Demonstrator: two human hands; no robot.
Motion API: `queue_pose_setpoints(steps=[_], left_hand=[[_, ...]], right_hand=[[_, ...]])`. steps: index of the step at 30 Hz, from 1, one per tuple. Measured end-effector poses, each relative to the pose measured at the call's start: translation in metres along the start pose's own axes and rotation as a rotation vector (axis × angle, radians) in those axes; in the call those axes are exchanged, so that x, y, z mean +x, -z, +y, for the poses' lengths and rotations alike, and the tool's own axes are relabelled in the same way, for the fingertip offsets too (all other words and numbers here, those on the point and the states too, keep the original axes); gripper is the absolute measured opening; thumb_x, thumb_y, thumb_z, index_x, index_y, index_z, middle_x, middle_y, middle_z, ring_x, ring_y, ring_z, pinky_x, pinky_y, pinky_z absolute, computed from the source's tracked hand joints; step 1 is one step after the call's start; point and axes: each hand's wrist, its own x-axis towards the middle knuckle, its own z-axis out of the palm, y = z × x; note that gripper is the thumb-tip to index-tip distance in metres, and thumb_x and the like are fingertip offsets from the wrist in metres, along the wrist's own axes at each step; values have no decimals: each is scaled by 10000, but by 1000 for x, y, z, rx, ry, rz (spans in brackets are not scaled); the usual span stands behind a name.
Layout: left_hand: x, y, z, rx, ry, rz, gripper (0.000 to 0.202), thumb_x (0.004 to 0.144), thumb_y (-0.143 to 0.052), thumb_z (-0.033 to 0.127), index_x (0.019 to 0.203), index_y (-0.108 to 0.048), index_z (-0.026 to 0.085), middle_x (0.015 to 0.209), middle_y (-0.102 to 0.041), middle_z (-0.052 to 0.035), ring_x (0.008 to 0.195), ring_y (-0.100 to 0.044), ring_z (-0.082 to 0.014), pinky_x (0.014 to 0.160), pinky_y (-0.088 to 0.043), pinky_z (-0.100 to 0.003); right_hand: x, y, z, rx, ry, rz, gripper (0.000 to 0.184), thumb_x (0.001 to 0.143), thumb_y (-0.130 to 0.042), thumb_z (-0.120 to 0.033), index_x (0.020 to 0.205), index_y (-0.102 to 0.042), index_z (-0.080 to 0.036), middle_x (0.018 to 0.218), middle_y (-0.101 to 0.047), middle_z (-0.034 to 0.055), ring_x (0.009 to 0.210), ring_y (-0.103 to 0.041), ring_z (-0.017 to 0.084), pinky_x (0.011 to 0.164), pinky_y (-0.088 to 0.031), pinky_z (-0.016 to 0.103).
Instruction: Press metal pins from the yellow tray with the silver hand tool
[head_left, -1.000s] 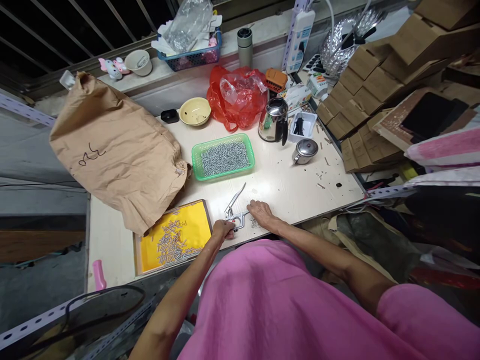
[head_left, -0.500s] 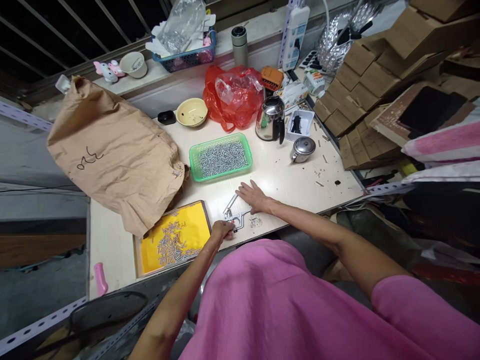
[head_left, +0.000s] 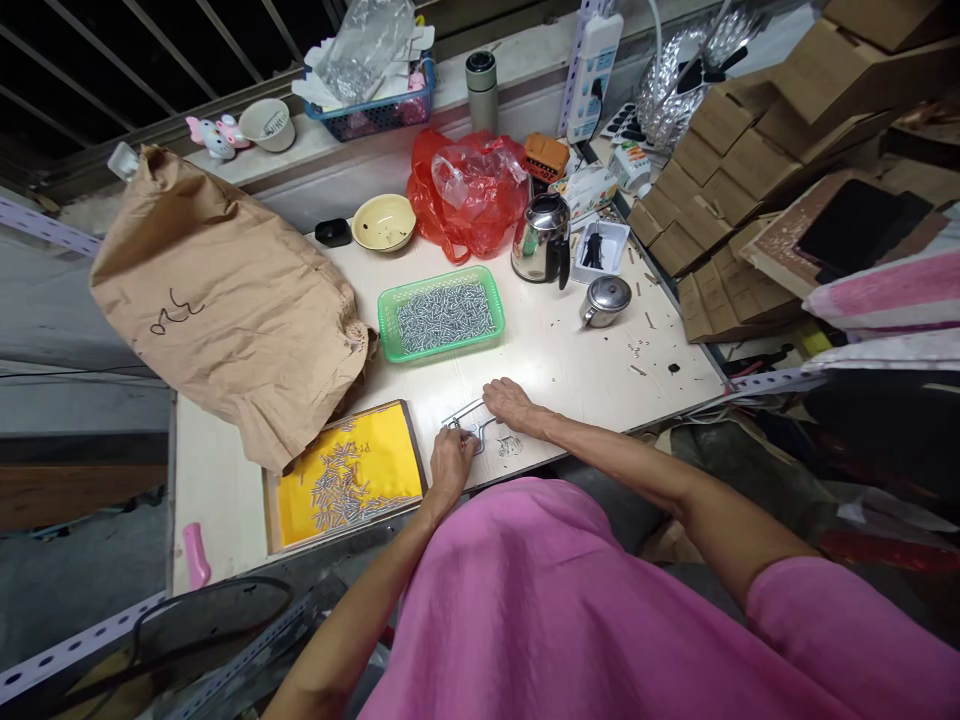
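A silver metal tool with two long handles lies on the table near its front edge. My right hand is closed over the far ends of its handles. At the tool's head is my left hand, its fingers bent and closed against it; anything small between those fingers is hidden. To the left of that hand is a yellow-lined tray with a loose pile of small metal pins. Beyond the tool sits a green plastic basket, filled with more small metal pins.
A big brown paper sack leans over the table's left side. Behind the basket are a yellow bowl, a red plastic bag and a steel kettle. A lidded steel cup stands right, near stacked cardboard boxes.
My right hand has gone from spread fingers to closed on the handles, which now sit closer together. My left hand has moved up slightly over the tool's head.
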Motion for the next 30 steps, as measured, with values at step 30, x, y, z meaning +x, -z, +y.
queue_pose_setpoints(steps=[30], left_hand=[[56,-16,49,313,-328,-189,165,895,-475,112,834,-611,183,891,-604,-86,972,-537,-231,768,-500,-320]], right_hand=[[-8,-12,24,133,53,-55,221,961,-454,-152,966,-674,-141,958,-667,93,996,-570,205,875,-427,313]])
